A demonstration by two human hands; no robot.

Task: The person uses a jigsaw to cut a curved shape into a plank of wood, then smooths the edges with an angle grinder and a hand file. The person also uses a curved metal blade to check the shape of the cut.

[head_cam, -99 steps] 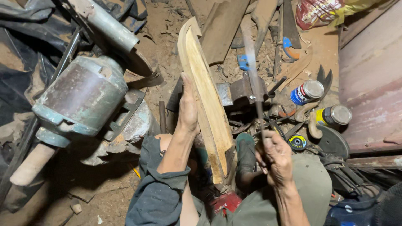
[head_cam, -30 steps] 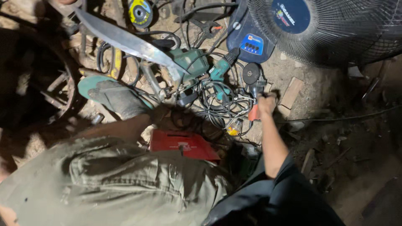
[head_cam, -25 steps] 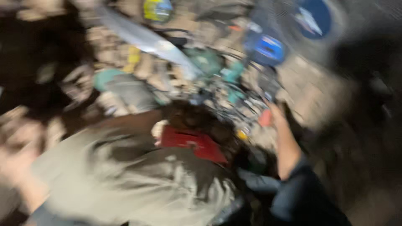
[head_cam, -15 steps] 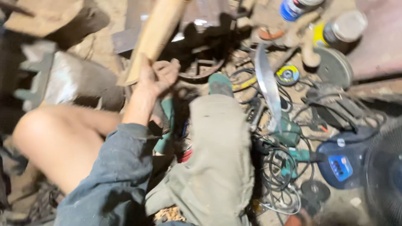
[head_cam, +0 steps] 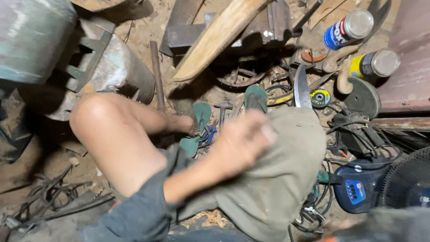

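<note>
Pale wooden plank, blurred left hand (empty-looking)

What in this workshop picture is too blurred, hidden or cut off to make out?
- Left hand, head view: motion-blurred; whether it grips anything is unclear.
- Right hand: not in the frame.
- Wooden plank: top end cut off by the upper edge.
- Fan: cut off by the right edge.

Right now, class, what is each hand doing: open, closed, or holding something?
Left hand: blurred over the trouser knee, holds nothing visible; open or closed cannot be told.
Right hand: not in view.
</note>
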